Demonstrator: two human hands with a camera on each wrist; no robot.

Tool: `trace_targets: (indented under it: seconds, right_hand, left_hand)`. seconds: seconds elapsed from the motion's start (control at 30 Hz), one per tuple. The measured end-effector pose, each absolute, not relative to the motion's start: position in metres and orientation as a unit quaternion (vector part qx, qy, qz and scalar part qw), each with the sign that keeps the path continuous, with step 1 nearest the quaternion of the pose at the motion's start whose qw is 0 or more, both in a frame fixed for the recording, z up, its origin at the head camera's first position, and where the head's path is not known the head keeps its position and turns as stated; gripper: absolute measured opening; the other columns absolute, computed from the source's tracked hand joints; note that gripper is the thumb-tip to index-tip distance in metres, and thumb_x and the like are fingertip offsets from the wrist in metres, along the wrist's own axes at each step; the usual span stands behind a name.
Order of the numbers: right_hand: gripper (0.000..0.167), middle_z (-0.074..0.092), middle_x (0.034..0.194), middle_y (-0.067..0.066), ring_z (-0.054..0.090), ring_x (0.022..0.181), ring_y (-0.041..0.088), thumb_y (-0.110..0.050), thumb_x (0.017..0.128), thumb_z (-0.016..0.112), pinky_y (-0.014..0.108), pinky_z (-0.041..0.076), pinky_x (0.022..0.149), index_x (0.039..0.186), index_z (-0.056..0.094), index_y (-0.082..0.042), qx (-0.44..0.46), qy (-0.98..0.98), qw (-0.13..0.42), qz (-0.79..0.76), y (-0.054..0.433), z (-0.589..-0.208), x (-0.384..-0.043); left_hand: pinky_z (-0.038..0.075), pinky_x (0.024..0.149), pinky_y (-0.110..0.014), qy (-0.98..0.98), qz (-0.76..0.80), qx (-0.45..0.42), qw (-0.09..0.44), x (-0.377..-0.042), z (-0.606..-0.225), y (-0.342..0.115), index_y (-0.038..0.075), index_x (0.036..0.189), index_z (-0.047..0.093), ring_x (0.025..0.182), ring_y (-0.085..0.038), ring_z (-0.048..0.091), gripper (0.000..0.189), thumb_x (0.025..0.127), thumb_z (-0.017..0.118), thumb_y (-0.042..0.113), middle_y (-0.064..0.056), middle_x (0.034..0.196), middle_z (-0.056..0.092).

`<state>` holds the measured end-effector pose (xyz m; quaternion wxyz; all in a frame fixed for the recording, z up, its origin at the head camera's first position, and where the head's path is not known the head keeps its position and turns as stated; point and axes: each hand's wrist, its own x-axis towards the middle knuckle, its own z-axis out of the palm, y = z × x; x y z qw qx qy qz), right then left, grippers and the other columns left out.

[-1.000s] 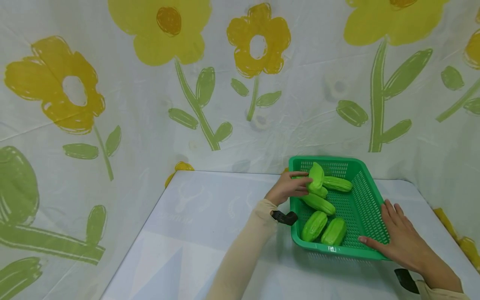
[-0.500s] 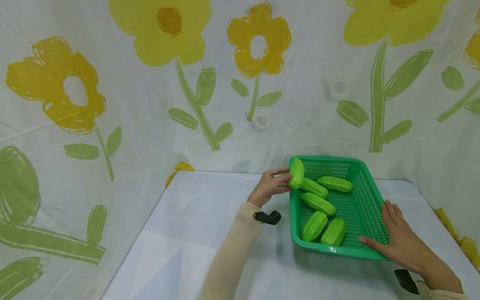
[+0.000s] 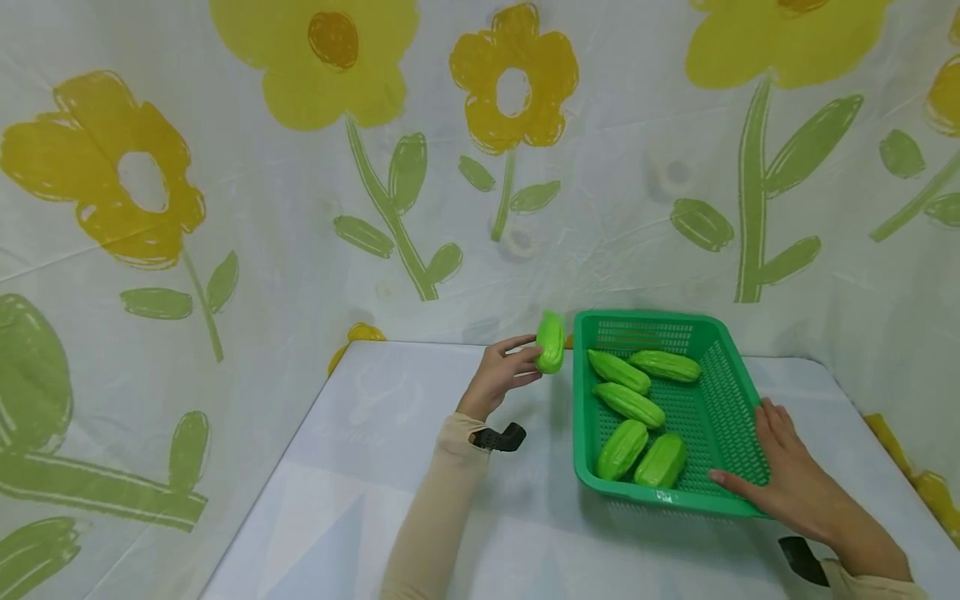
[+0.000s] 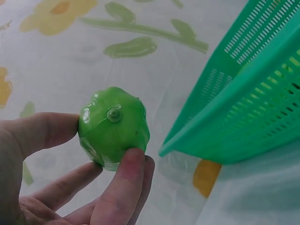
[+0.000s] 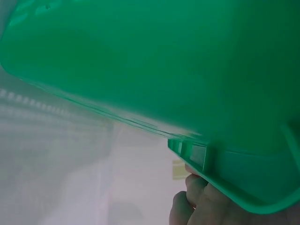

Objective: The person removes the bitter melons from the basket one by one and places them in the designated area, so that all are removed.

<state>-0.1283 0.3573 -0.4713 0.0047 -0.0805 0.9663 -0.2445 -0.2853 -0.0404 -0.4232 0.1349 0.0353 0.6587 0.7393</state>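
Observation:
My left hand (image 3: pixel 498 377) holds a ridged green gourd (image 3: pixel 551 342) upright above the table, left of the green basket (image 3: pixel 651 495). In the left wrist view the gourd (image 4: pixel 115 129) shows a small stem nub on its end, with thumb and fingertips pinching its sides. Several similar gourds (image 3: pixel 630 405) lie inside the basket, mostly along its left half. My right hand (image 3: pixel 806 492) rests on the basket's near right corner, fingers straight along the right rim and thumb over the near rim. The right wrist view shows the basket wall (image 5: pixel 140 61) with part of the fingers beside the rim.
The basket has slotted walls and stands on a pale table (image 3: pixel 420 433) near its far edge. Behind the table hangs a white curtain (image 3: pixel 600 250) printed with yellow flowers. Black straps (image 3: pixel 501 437) sit around both wrists.
My left hand has lifted the gourd out over the basket's left rim and moved left with it. The right hand has stayed at the basket's corner.

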Motion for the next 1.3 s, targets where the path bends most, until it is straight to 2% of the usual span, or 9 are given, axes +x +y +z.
trace_targets:
  seconds: [0.17,0.47,0.67,0.77,0.87,0.97,1.07,1.13,1.3]
  right_hand:
    - [0.120,-0.026,0.167,0.028,-0.030,0.154,0.045,-0.054,0.096,0.066,0.077,-0.006,0.120,0.158,-0.015,0.011,-0.082,0.966,0.002,-0.245,0.356,-0.469,-0.129]
    - [0.119,-0.021,0.167,0.031,-0.027,0.153,0.049,-0.057,0.095,0.066,0.084,0.002,0.115,0.159,-0.007,0.012,-0.079,0.975,-0.002,-0.206,0.364,-0.465,-0.125]
    - [0.119,-0.016,0.169,0.031,-0.025,0.154,0.050,-0.059,0.094,0.065,0.085,0.007,0.114,0.162,-0.008,0.007,-0.075,0.978,-0.008,-0.193,0.367,-0.468,-0.126]
    - [0.119,-0.015,0.169,0.031,-0.026,0.155,0.048,-0.058,0.094,0.065,0.083,0.004,0.116,0.162,-0.009,0.006,-0.080,0.978,-0.014,-0.192,0.366,-0.470,-0.127]
    - [0.118,-0.016,0.169,0.031,-0.027,0.155,0.045,-0.057,0.095,0.065,0.077,-0.007,0.121,0.162,-0.010,0.006,-0.085,0.977,-0.018,-0.194,0.366,-0.472,-0.127]
    - [0.116,-0.017,0.169,0.029,-0.029,0.155,0.043,-0.054,0.096,0.065,0.063,-0.022,0.123,0.162,-0.010,0.005,-0.095,0.976,-0.024,-0.196,0.366,-0.474,-0.125]
    - [0.115,-0.018,0.170,0.027,-0.030,0.156,0.039,-0.052,0.096,0.065,0.048,-0.031,0.120,0.162,-0.009,0.004,-0.103,0.975,-0.034,-0.193,0.366,-0.475,-0.124]
    - [0.114,-0.016,0.171,0.026,-0.029,0.157,0.038,-0.051,0.096,0.066,0.044,-0.032,0.120,0.163,-0.007,0.005,-0.105,0.975,-0.043,-0.190,0.366,-0.475,-0.123]
    - [0.115,-0.016,0.171,0.026,-0.031,0.157,0.032,-0.053,0.095,0.067,0.044,-0.032,0.120,0.162,-0.005,0.006,-0.103,0.978,-0.056,-0.171,0.366,-0.475,-0.124]
  left_hand:
    - [0.063,0.091,-0.036,0.663,0.737,0.024,0.128,-0.283,-0.428,-0.053,0.009,0.144,0.060,0.092,-0.015,0.076,0.048,0.098,0.072,0.020,-0.024,0.126,0.071]
    - [0.063,0.090,-0.034,0.671,0.732,0.002,0.112,-0.283,-0.439,-0.072,0.008,0.143,0.061,0.089,-0.013,0.075,0.048,0.098,0.072,0.019,-0.023,0.123,0.072]
    - [0.064,0.088,-0.034,0.676,0.730,-0.008,0.099,-0.283,-0.446,-0.083,0.006,0.142,0.061,0.088,-0.013,0.075,0.047,0.097,0.072,0.018,-0.023,0.121,0.073]
    - [0.064,0.088,-0.034,0.678,0.728,-0.013,0.098,-0.284,-0.449,-0.089,0.006,0.142,0.061,0.088,-0.013,0.075,0.048,0.098,0.072,0.018,-0.023,0.121,0.073]
    - [0.064,0.088,-0.033,0.683,0.724,-0.018,0.097,-0.286,-0.453,-0.094,0.006,0.143,0.061,0.088,-0.012,0.075,0.049,0.097,0.072,0.018,-0.023,0.121,0.073]
    - [0.064,0.089,-0.034,0.689,0.718,-0.023,0.094,-0.288,-0.456,-0.099,0.006,0.143,0.060,0.088,-0.012,0.075,0.049,0.098,0.072,0.019,-0.024,0.123,0.073]
    - [0.064,0.090,-0.035,0.695,0.713,-0.021,0.091,-0.289,-0.459,-0.103,0.005,0.143,0.060,0.089,-0.012,0.074,0.049,0.098,0.071,0.018,-0.025,0.123,0.072]
    - [0.064,0.090,-0.035,0.700,0.709,-0.019,0.088,-0.289,-0.459,-0.105,0.005,0.143,0.060,0.090,-0.013,0.074,0.048,0.098,0.071,0.018,-0.024,0.123,0.073]
    - [0.064,0.088,-0.035,0.706,0.703,-0.027,0.082,-0.289,-0.460,-0.111,0.005,0.142,0.061,0.089,-0.013,0.075,0.047,0.098,0.071,0.017,-0.022,0.119,0.074]
